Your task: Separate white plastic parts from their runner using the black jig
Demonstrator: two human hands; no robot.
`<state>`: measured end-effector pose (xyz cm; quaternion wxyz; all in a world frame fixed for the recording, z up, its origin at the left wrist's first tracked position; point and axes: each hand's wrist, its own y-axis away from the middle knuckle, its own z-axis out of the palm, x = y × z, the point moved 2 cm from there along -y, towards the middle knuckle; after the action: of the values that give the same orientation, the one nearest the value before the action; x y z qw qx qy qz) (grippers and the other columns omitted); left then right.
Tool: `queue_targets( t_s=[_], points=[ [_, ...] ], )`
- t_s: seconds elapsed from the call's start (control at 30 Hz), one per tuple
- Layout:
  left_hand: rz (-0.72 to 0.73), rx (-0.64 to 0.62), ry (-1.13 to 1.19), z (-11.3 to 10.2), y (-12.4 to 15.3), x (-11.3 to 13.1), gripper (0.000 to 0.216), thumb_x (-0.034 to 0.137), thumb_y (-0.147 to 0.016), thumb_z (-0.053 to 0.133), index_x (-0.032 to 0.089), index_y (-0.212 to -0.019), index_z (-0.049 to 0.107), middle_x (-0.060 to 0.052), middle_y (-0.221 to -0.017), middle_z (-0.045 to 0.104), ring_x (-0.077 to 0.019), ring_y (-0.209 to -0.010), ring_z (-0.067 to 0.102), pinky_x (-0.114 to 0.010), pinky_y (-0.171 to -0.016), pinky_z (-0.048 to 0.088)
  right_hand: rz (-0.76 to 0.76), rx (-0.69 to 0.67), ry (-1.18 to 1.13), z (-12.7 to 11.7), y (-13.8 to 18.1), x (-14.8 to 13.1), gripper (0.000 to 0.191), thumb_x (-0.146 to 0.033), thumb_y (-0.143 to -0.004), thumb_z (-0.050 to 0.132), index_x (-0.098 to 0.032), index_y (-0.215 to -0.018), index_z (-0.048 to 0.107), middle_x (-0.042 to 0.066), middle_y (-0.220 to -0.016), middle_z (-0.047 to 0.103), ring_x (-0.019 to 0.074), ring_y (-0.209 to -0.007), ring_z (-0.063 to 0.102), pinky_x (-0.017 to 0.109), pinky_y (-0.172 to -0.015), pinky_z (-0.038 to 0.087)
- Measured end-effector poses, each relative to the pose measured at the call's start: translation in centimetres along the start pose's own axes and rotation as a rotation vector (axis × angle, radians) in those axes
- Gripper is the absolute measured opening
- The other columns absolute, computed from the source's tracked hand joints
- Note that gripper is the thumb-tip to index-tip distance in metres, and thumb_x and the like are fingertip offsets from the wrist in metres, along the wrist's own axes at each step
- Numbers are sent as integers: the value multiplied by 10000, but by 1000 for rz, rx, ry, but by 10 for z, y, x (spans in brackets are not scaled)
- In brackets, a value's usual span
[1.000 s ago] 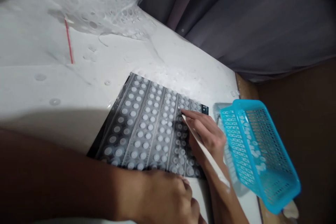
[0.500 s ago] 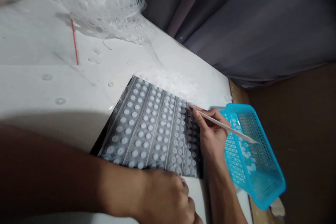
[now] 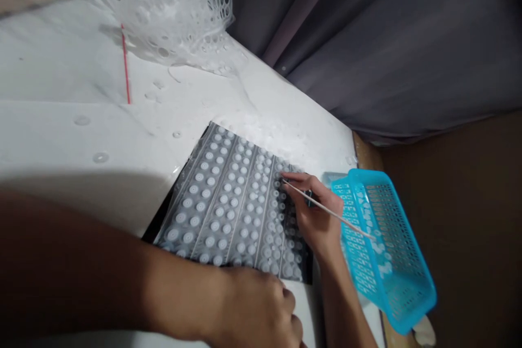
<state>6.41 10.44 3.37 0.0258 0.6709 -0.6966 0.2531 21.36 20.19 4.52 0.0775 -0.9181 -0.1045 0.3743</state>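
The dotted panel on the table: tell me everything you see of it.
The dotted panel is a flat, greyish, plastic-looking sheet with pale discs in rows, split into strips by thin lines. A black border shows at its left. It lies on the table. The left hand hides part of its near edge; the right hand, over its right side, holds a slim stick, tip at the discs.

And it's pale, washed-out glare on the white surface (image 3: 204, 98) toward twelve o'clock! Gloom swallows the curtain (image 3: 391, 38) at one, near-black by two; shade darkens the left forearm (image 3: 81, 272) at eight, soft blur smudges the perforated sheeting (image 3: 163, 5) at eleven.
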Motion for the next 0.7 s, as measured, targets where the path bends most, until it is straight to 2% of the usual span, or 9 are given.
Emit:
queue_targets(
  t_s=[0.2, 0.33, 0.47, 0.53, 0.6, 0.63, 0.7],
  points=[
    [-10, 82, -16, 4, 2, 0, 109, 300, -976, 712, 228, -1035, 768, 38, -906, 797, -187, -749, 717, -386, -592, 586, -97, -74, 142, -1, -1, -10, 173, -202, -1045, 626, -270, -980, 771, 33, -1173, 830, 240, -1063, 788, 415, -931, 612],
    [-18, 141, -16, 7, 3, 0, 88, 296, -973, 721, 233, -1004, 775, 39, -868, 789, -186, -720, 700, -387, -569, 565, -127, -83, 166, -4, -6, -7, 158, -193, -1035, 643, -266, -949, 754, 27, -1149, 838, 241, -1010, 802, 397, -860, 636],
    [-39, 154, 6, 4, 4, -4, 65, 264, -971, 716, 226, -956, 766, 40, -862, 785, -171, -731, 671, -375, -583, 546, -312, -164, 304, -3, -6, -3, 199, -147, -1047, 593, -261, -1029, 755, 55, -1257, 812, 273, -1131, 764, 465, -954, 621],
    [-18, 194, 1, 0, 3, -6, 80, 216, -973, 686, 211, -933, 755, 29, -821, 763, -167, -736, 652, -361, -702, 566, -394, -191, 364, -2, -4, 0, 252, -117, -1051, 550, -255, -1088, 758, 73, -1316, 793, 288, -1185, 741, 497, -991, 608],
    [-1, 271, -18, -6, 2, -8, 116, 204, -995, 634, 185, -975, 746, 3, -831, 752, -185, -806, 665, -359, -908, 558, -405, -159, 367, -1, -3, 3, 292, -90, -1048, 526, -259, -1093, 760, 69, -1306, 795, 275, -1164, 744, 480, -979, 611],
    [-44, 312, -18, -9, 2, -10, 144, 221, -1010, 611, 166, -1048, 739, -21, -909, 766, -203, -905, 684, -368, -1024, 524, -388, -138, 352, -1, -4, 3, 302, -82, -1044, 523, -264, -1086, 762, 61, -1286, 799, 263, -1145, 749, 462, -971, 613],
    [-229, 359, 33, -15, 1, -13, 307, 291, -1032, 587, 121, -1273, 671, -85, -1173, 761, -248, -1172, 664, -404, -1195, 424, -341, -111, 312, 0, -6, 2, 312, -79, -1037, 528, -274, -1075, 768, 46, -1233, 808, 242, -1107, 758, 423, -953, 616]
  ],
)
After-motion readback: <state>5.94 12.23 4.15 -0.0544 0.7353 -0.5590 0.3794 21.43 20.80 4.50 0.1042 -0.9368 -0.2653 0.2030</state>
